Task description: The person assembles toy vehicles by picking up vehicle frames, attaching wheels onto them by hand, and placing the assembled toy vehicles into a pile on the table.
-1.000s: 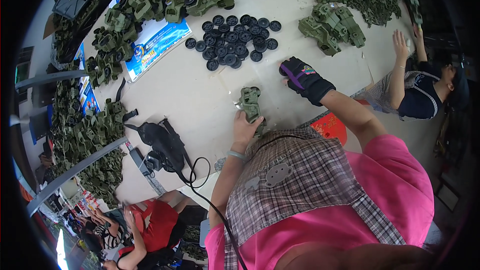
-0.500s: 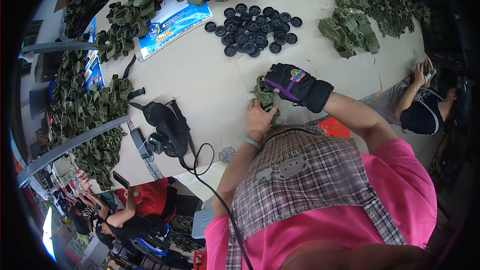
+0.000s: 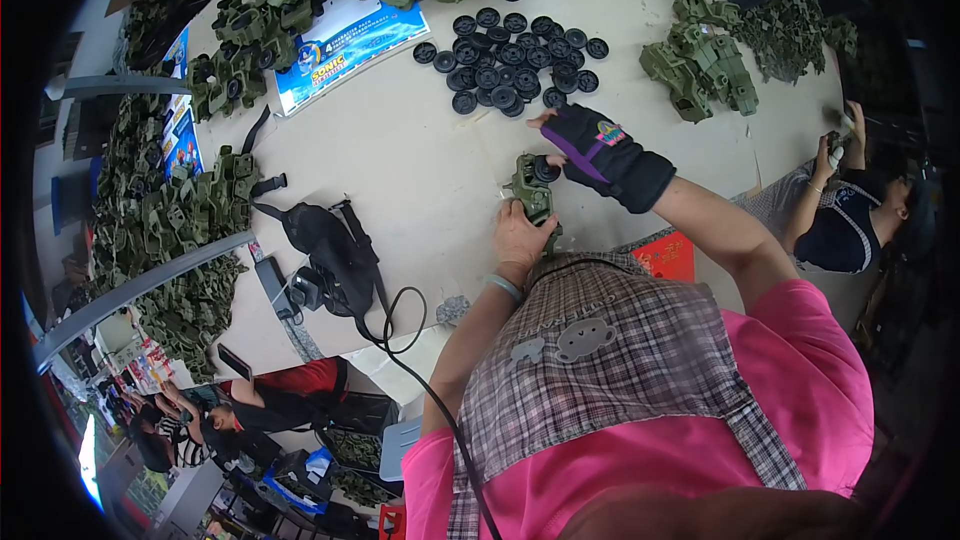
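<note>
Near the table's front edge lies a green toy jeep, its long side pointing away from me. My left hand is closed around its near end. A black wheel sits at the jeep's far right side. My right hand, in a black and purple glove with bare fingertips, is just right of this wheel. Its index finger stretches away from the thumb, and the thumb tip is close beside the wheel; whether they touch I cannot tell. Beyond that hand lies a loose pile of black wheels.
Green toy vehicles are stacked at the back right, and more at the back left. Green parts heap along the left edge. A black bag with a cable lies left of me. Another person works at the right.
My right hand has drawn back to the right and opened from the jeep, uncovering the black wheel at its side. My left hand stays on the jeep.
</note>
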Tool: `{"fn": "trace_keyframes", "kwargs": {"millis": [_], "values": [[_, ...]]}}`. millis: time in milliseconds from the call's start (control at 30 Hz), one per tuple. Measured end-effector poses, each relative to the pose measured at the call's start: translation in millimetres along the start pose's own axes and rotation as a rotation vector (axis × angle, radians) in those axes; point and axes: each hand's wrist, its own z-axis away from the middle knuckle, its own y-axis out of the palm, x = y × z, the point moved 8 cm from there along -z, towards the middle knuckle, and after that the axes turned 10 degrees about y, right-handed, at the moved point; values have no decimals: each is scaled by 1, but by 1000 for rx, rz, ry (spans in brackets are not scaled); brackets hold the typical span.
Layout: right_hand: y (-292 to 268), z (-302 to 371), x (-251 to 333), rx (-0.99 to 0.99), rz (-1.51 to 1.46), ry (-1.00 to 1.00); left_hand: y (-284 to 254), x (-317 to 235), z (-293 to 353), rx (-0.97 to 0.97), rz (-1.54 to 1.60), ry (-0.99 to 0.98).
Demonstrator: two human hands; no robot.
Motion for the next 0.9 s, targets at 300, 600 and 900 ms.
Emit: {"fn": "trace_keyframes", "kwargs": {"millis": [300,600,900], "values": [[62,-31,73,392,153,-359,5,0,-1,-19,114,74],[63,-49,27,180,98,269,15,3,-2,-9,99,96],[58,-46,12,59,-8,523,23,12,-4,37,132,61]]}}
